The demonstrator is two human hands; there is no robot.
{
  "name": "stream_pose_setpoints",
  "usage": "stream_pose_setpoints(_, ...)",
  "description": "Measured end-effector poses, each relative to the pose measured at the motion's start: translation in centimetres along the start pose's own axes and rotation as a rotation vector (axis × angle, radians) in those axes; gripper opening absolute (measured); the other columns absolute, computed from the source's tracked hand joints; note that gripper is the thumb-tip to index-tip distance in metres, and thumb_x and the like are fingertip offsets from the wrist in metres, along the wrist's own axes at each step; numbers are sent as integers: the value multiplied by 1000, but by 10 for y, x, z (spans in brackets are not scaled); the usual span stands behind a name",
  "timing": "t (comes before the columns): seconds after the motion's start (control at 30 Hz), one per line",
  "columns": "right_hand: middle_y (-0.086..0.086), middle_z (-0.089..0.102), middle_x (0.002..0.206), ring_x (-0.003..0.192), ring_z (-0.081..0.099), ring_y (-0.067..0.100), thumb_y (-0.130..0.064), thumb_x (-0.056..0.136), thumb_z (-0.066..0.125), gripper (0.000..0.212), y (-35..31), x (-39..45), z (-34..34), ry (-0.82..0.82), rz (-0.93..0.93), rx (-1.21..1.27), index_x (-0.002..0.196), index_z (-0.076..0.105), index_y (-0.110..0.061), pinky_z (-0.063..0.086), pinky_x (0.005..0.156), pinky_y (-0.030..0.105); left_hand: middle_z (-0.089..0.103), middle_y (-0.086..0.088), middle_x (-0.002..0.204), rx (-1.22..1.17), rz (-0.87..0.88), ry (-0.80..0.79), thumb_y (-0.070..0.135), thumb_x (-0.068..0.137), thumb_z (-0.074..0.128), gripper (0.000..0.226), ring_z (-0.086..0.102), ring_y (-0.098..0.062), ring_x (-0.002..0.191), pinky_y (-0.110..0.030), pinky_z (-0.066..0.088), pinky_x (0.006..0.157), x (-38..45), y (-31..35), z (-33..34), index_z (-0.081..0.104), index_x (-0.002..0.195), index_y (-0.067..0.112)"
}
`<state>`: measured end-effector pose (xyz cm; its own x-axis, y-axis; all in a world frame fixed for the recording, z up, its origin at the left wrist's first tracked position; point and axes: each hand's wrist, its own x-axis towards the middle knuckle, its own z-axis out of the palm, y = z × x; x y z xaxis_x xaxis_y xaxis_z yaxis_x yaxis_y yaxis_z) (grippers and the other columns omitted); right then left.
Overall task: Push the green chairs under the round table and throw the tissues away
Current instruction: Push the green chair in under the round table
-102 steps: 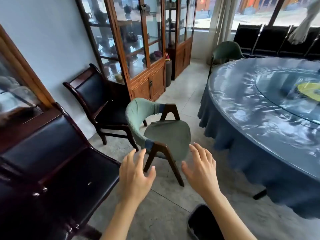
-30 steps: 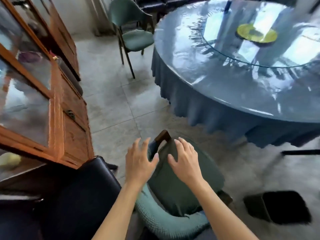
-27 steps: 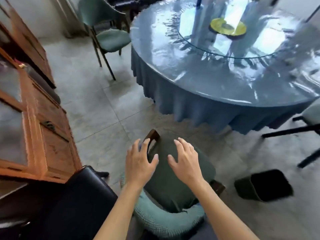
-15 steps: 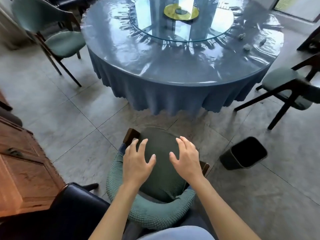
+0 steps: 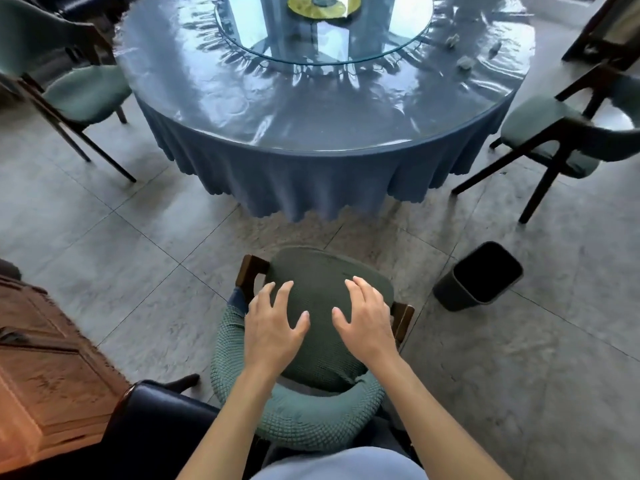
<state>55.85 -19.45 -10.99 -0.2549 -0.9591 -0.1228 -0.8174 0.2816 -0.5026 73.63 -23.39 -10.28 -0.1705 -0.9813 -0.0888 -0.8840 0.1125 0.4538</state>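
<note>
We look down on a floor (image 5: pixel 104 244) of large grey tiles with thin dark joints. The round table (image 5: pixel 311 109) fills the upper centre of the frame, draped in a blue cloth that hangs in pleats and topped with a glossy clear cover that mirrors the windows. A glass turntable (image 5: pixel 398 26) sits at its middle, carrying a yellow-green mat (image 5: pixel 304 5). Three crumpled tissues (image 5: pixel 465 62) lie on the table near its upper right edge.

At lower centre a green chair (image 5: pixel 311 410) stands apart from the table, seat facing it. Our left hand (image 5: pixel 273 327) and right hand (image 5: pixel 367 323) hover over the seat, fingers (image 5: pixel 285 292) spread and released, grasping nothing; whether they touch the cushion we cannot tell. A second green chair (image 5: pixel 83 91) stands at the upper left, just beside the cloth, and a third (image 5: pixel 547 133) at the right edge, angled away. A dark waste bin (image 5: pixel 474 282) stands on the floor at centre right, near the closest chair. A wooden cabinet (image 5: pixel 45 375) occupies the lower left corner, with a dark padded chair (image 5: pixel 166 420) beside it.
</note>
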Motion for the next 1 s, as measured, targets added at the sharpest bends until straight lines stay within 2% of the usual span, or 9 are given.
stream_pose_setpoints(0.2, 6, 41, 156, 145, 34, 24, -41, 95, 57, 61, -18, -43, 22, 91, 151, 17, 148, 44, -13, 33, 115, 44, 42, -11, 151, 13, 151, -79, 50, 88, 64, 65, 40, -29, 137, -45, 45, 106, -16, -28, 0, 45, 146, 27)
stream_pose_setpoints(0.4, 5, 42, 155, 144, 35, 23, -41, 95, 57, 61, -36, -84, 38, 133, 249, 23, 148, 44, -13, 33, 114, 44, 38, -10, 154, -25, 169, -152, 49, 90, 62, 65, 35, -29, 140, -44, 39, 109, -40, -51, -4, 42, 147, 28)
stream_pose_setpoints(0.53, 4, 39, 156, 144, 33, 23, -41, 95, 56, 62, -38, -105, 52, 112, 286, 44, 149, 42, -14, 31, 116, 43, 38, -10, 153, -35, 156, -195, 49, 91, 61, 64, 37, -31, 138, -46, 41, 106, -53, -65, -2, 42, 147, 27)
stream_pose_setpoints(0.67, 1, 32, 160, 147, 26, 21, -43, 97, 52, 64, -36, -120, 68, 52, 351, 72, 153, 36, -16, 26, 119, 43, 34, -10, 156, -56, 92, -234, 48, 92, 59, 64, 33, -29, 140, -46, 37, 111, -64, -78, 5, 40, 149, 25)
stream_pose_setpoints(0.8, 0, 23, 163, 150, 20, 21, -43, 96, 52, 67, -34, -135, 83, 19, 526, 204, 155, 30, -18, 22, 121, 43, 26, -10, 161, -41, -23, -241, 48, 90, 60, 66, 18, -28, 149, -51, 21, 119, -77, -97, 17, 40, 150, 27)
stream_pose_setpoints(0.9, 4, 15, 165, 151, 16, 24, -39, 96, 56, 72, -29, -147, 97, 12, 692, 362, 156, 25, -16, 22, 121, 45, 6, -9, 167, -68, -197, -280, 49, 88, 64, 79, 3, -29, 153, -52, 13, 122, -85, -111, 26, 28, 156, 31)
stream_pose_setpoints(1.0, 7, 13, 165, 148, 23, 29, -34, 95, 59, 78, -27, -156, 109, 66, 891, 590, 158, 18, -14, 31, 116, 46, -4, -10, 167, -212, -371, -293, 44, 86, 71, 95, 5, -32, 154, -53, 18, 122, -91, -123, 33, 13, 160, 30)
